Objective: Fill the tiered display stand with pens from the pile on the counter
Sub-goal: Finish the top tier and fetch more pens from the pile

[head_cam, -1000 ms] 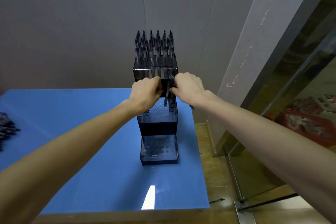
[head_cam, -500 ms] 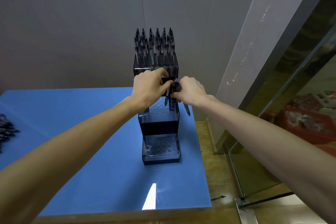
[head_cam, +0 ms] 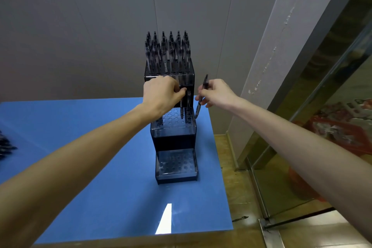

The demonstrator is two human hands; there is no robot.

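Bottom tier: the lowest, nearest step of the display stand (head_cam: 176, 174) stood on the blue counter (head_cam: 112, 187), and its holes held no pens.
Middle tier: it had many free holes; one pen (head_cam: 188, 106) stood upright in a hole at its right side.
Left hand: the left hand (head_cam: 162, 94) was over the middle tier with the fingers curled, and it pinched a pen whose tip (head_cam: 182, 116) pointed down at the holes.
Right hand: the right hand (head_cam: 216, 92) was just to the right of the stand and gripped a tilted pen (head_cam: 202, 96), apart from the stand.
Top tier: the far step was full of upright pens (head_cam: 168, 52).
Pile: the pens on the counter (head_cam: 5, 145) lay at the far left, cut off by the edge.
Hard to see: the left hand hid how many pens it held.
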